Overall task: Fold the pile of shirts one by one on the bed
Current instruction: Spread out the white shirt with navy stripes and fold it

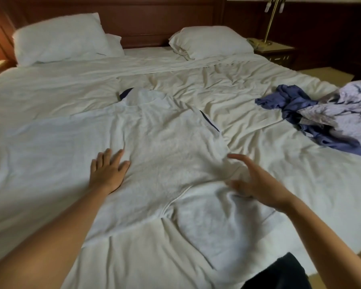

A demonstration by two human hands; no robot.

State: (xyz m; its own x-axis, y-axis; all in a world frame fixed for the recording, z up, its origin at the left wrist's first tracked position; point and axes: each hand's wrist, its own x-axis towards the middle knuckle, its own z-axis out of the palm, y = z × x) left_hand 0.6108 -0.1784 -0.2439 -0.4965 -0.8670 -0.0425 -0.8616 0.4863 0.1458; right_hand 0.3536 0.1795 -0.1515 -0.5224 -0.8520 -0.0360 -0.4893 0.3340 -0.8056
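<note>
A white shirt (167, 147) with dark navy trim at collar and sleeve lies spread flat on the white bed (50, 92), collar pointing toward the headboard. My left hand (107, 171) presses flat on the shirt's left side, fingers straight. At the shirt's right edge hovers my right hand (256, 182), fingers spread and loosely extended, thumb near the fabric; I see nothing held in it. A pile of shirts (329, 117), one blue and one pale patterned, lies crumpled at the bed's right edge.
Two white pillows (61, 38) (211, 41) lean on the dark wooden headboard (154, 19). A nightstand with a brass lamp (271, 24) and a phone stands at the back right. The sheet around the shirt is wrinkled.
</note>
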